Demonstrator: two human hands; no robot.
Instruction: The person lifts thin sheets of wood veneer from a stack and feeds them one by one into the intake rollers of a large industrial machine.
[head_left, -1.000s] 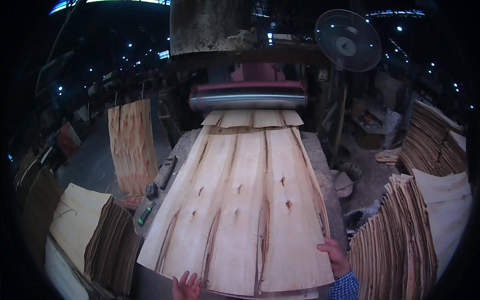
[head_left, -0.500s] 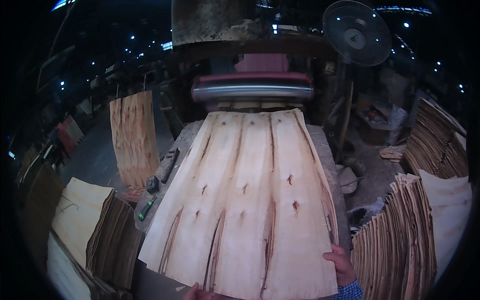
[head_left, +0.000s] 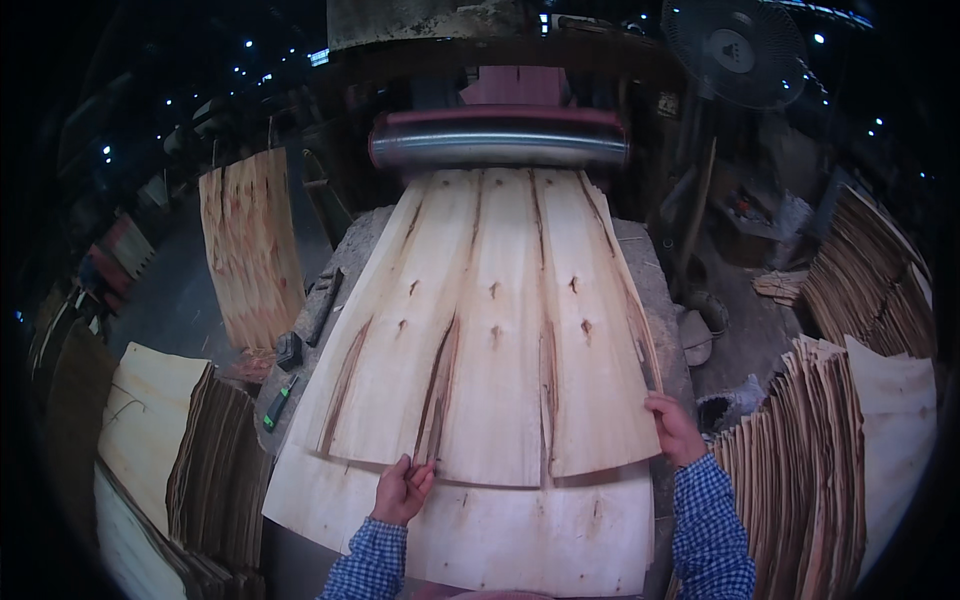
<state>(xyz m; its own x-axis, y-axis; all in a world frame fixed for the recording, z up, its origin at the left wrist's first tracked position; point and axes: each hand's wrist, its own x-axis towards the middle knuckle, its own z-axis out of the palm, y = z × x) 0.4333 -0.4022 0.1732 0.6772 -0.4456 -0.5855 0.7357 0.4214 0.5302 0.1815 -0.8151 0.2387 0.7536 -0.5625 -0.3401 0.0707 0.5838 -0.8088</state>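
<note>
The wide wooden sheet (head_left: 505,350), pale with dark long cracks and some knots, lies in the middle, stretching from about six o'clock up to twelve o'clock. Its far end comes up to the shiny metal roller (head_left: 500,145) at twelve o'clock; whether it goes already under the roller, I cannot tell. The left hand (head_left: 403,490), near seven o'clock, is narrow, with thumb and fingers pinching the near edge of this sheet. The right hand (head_left: 677,430), at four o'clock, holds the right edge, the thumb lying near the corner. Both arms wear blue checked sleeves (head_left: 712,530). Below the wooden sheet, at six o'clock, a second pale sheet (head_left: 530,530) shows its near part. The rough grey table (head_left: 650,290) carries, at eight o'clock, a green and black cutter (head_left: 280,403), and just beyond it a small black block (head_left: 288,350). Stacks of veneer stand at both sides: the left stack (head_left: 215,470) at eight o'clock, the right stack (head_left: 800,460) at four o'clock. A fan (head_left: 733,50) is between one and two o'clock.
</note>
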